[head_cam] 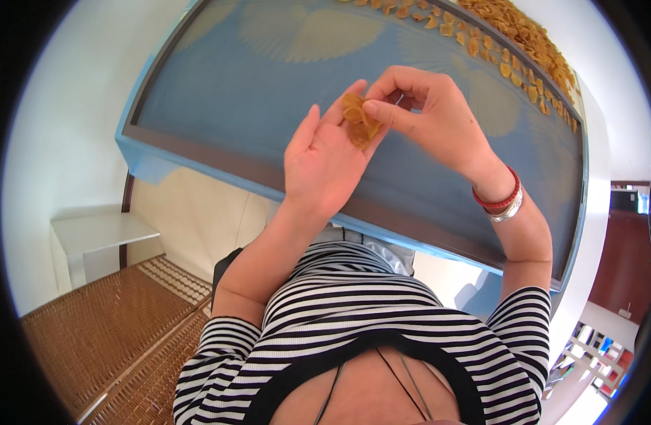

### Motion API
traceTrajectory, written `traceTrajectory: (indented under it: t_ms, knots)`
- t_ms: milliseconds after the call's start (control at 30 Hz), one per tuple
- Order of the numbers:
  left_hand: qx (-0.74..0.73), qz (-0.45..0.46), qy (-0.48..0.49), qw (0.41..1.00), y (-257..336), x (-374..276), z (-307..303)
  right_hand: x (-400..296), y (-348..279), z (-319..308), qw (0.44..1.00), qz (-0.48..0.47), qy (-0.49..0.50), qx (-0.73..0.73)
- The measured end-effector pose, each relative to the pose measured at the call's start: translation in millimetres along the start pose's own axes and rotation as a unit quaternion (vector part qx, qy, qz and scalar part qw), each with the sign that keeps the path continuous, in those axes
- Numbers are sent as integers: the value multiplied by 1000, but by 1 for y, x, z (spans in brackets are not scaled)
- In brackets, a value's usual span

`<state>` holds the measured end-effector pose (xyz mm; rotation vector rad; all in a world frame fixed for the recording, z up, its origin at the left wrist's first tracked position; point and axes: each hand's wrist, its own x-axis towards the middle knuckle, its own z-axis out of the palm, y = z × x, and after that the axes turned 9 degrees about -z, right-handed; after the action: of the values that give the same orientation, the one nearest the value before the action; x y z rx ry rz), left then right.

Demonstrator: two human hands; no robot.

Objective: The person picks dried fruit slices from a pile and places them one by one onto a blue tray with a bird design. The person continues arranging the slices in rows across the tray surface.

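Note:
My left hand (325, 154) is palm up above a dark-framed blue screen. Several thin, translucent amber dried pieces (362, 134) lie on its palm and fingers. At these pieces, my right hand (423, 109) pinches with thumb and forefinger at the edge of one flake; its other fingers are curled. Along the far side of the blue surface (240, 122), similar amber pieces (473, 47) lie spread in loose rows. Beyond the frame's far edge is a heap of the same pieces (522, 32).
A raised brown frame (219, 172) edges the blue surface, which shows pale fan-shaped patterns. Light blue sheeting (145, 159) hangs below its near left corner. A woven bench (107, 319) and a small white shelf (105, 231) stand at left. A white wall (70, 122) rises behind them.

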<state>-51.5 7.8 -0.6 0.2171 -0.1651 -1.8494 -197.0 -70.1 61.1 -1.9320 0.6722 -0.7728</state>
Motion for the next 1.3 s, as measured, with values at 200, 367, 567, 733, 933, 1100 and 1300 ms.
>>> traceTrajectory:
  t_ms: [200,367,567,733,933,1100,1300]
  knots:
    - [-11,4,-24,1000,-1,2,2,-25,8,-66,992,70,109,0]
    - [-5,13,-24,1000,-2,0,1,-60,44,-155,966,103,234,-43]
    - [13,17,14,1000,-3,0,3,-126,103,-262,893,153,401,-138]
    - [11,14,11,1000,-2,0,3,-160,167,-317,841,215,449,-211]
    - [19,13,5,1000,-1,1,0,-163,187,-327,821,246,424,-292]
    - [23,16,11,1000,-1,1,0,-159,186,-328,817,254,394,-335]
    - [20,14,12,1000,-1,2,-2,-161,188,-328,817,248,395,-338]
